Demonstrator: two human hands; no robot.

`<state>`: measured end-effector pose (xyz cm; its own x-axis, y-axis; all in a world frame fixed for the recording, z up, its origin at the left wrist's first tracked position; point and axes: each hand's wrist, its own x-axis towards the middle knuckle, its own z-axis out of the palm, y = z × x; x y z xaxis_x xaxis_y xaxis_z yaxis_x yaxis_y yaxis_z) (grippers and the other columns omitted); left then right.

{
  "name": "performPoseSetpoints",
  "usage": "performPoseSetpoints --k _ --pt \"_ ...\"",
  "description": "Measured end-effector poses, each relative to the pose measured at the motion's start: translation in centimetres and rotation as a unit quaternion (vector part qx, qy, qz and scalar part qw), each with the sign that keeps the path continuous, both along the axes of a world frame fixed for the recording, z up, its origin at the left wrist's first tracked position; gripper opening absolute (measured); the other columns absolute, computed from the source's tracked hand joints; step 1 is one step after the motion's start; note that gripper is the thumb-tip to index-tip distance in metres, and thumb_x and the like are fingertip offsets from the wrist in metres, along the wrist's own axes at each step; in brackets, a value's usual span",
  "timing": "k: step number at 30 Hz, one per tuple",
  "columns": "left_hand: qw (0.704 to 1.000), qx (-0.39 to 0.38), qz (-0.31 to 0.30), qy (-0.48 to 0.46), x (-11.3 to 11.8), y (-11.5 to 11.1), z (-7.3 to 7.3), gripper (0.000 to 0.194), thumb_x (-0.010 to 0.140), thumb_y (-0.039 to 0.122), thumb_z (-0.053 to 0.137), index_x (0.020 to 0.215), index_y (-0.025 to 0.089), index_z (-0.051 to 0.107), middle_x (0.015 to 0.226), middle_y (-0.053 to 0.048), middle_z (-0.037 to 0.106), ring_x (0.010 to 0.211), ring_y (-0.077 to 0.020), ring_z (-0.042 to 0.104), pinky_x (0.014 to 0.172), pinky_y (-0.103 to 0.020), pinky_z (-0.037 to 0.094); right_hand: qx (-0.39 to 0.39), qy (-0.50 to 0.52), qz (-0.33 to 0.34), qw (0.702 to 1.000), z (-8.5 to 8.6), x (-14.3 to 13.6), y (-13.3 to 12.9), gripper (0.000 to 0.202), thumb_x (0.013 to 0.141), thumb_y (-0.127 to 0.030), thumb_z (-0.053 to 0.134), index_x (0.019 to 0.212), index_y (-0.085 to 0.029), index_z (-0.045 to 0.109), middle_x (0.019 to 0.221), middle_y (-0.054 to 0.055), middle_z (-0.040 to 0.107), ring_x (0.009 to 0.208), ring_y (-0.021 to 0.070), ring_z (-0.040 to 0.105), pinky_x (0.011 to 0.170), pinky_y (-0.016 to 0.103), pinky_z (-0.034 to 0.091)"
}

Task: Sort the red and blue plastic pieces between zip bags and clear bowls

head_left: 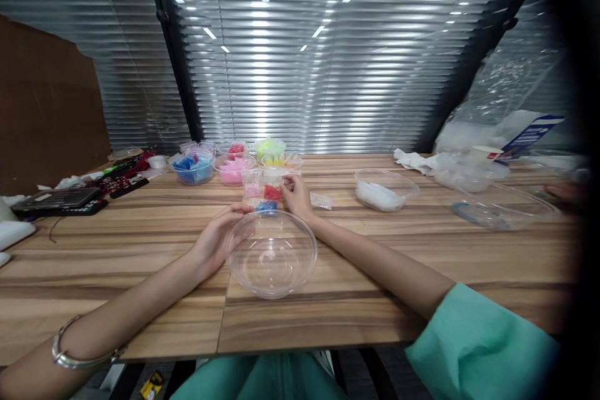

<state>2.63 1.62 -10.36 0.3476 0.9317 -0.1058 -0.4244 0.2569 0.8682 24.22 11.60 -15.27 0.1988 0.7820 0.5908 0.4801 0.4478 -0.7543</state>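
Note:
A clear round plastic bowl (272, 262) stands before me near the table's front edge. My left hand (220, 234) is beside its left rim, fingers apart, the thumb showing through the clear wall. Its fingertips reach a cluster of small clear cups beyond the bowl. One cup holds blue beads (267, 205), another red beads (272, 192), a third pale pink beads (253, 189). My right hand (296, 195) has bent fingers at the right rim of the red-bead cup. Whether anything is pinched there is too small to tell.
Tubs of blue pieces (192, 169), pink pieces (233, 170) and yellow pieces (276, 160) stand farther back. A small clear bag (321, 201) lies right of my hand. A clear tub with white contents (382, 192) is farther right. Cables and a keyboard (79, 207) lie left.

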Motion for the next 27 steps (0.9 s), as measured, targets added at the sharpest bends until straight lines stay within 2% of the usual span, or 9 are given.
performPoseSetpoints --k 4,7,13,17,22,23,25,27 --pt "1.000 0.002 0.002 0.003 -0.1 -0.1 0.0 0.014 0.077 0.012 0.064 0.088 0.019 0.067 0.112 -0.003 0.064 0.109 -0.0194 0.060 0.089 -0.032 0.056 0.023 -0.021 -0.016 0.999 0.4 0.6 -0.7 0.032 0.088 -0.027 0.054 0.118 -0.016 0.054 0.116 0.011 0.054 0.101 0.0213 0.054 0.090 0.040 0.046" --pt "1.000 0.003 0.003 0.006 -0.2 0.1 -0.1 0.014 0.078 0.012 0.062 0.090 0.019 0.067 0.114 -0.004 0.063 0.112 -0.0197 0.058 0.090 -0.031 0.056 0.044 -0.052 -0.019 0.998 1.4 1.7 -1.8 0.036 0.087 -0.025 0.050 0.122 -0.019 0.052 0.119 0.012 0.051 0.108 0.0242 0.050 0.095 0.041 0.043" --pt "1.000 0.012 0.008 0.008 -0.6 0.7 -0.4 0.015 0.079 0.012 0.061 0.091 0.019 0.067 0.116 -0.004 0.061 0.110 -0.0200 0.058 0.087 -0.031 0.057 0.087 -0.148 -0.024 0.985 4.9 4.7 -4.8 0.038 0.086 -0.019 0.049 0.123 -0.024 0.051 0.117 0.008 0.055 0.110 0.0247 0.050 0.098 0.040 0.040" --pt "1.000 0.007 0.012 0.002 -0.5 0.8 -0.2 0.014 0.079 0.012 0.061 0.090 0.018 0.066 0.114 -0.004 0.062 0.105 -0.0187 0.061 0.085 -0.031 0.058 0.112 -0.186 -0.056 0.975 7.1 7.2 -6.2 0.037 0.085 -0.016 0.048 0.120 -0.023 0.051 0.117 0.007 0.056 0.107 0.0232 0.050 0.096 0.038 0.040" --pt "1.000 0.009 0.011 0.001 -0.4 0.7 0.0 0.016 0.077 0.012 0.063 0.091 0.018 0.066 0.112 -0.003 0.062 0.099 -0.0171 0.063 0.083 -0.031 0.059 0.123 -0.225 -0.135 0.957 9.9 12.3 -7.9 0.035 0.083 -0.017 0.049 0.118 -0.018 0.052 0.114 0.011 0.056 0.109 0.0250 0.049 0.096 0.040 0.035" --pt "1.000 0.012 0.011 0.002 -0.4 0.7 0.0 0.016 0.077 0.013 0.063 0.092 0.018 0.066 0.113 -0.003 0.062 0.100 -0.0169 0.062 0.083 -0.030 0.059 0.114 -0.306 -0.204 0.923 10.6 13.7 -8.4 0.035 0.085 -0.021 0.047 0.120 -0.018 0.051 0.116 0.011 0.057 0.109 0.0242 0.049 0.096 0.038 0.035" --pt "1.000 0.021 0.011 0.005 -0.5 0.8 -0.1 0.017 0.077 0.014 0.063 0.092 0.019 0.066 0.114 -0.002 0.061 0.101 -0.0165 0.061 0.083 -0.029 0.058 0.105 -0.340 -0.236 0.904 11.7 17.1 -9.7 0.038 0.087 -0.025 0.050 0.123 -0.014 0.052 0.121 0.016 0.056 0.114 0.0272 0.046 0.099 0.040 0.030" --pt "0.999 0.031 0.010 0.011 -0.5 0.9 -0.2 0.017 0.077 0.015 0.063 0.093 0.019 0.065 0.115 -0.002 0.060 0.103 -0.0165 0.061 0.083 -0.029 0.058 0.091 -0.361 -0.280 0.885 12.3 21.2 -11.1 0.049 0.088 -0.032 0.051 0.130 -0.006 0.048 0.125 0.026 0.052 0.120 0.0336 0.041 0.097 0.046 0.025"
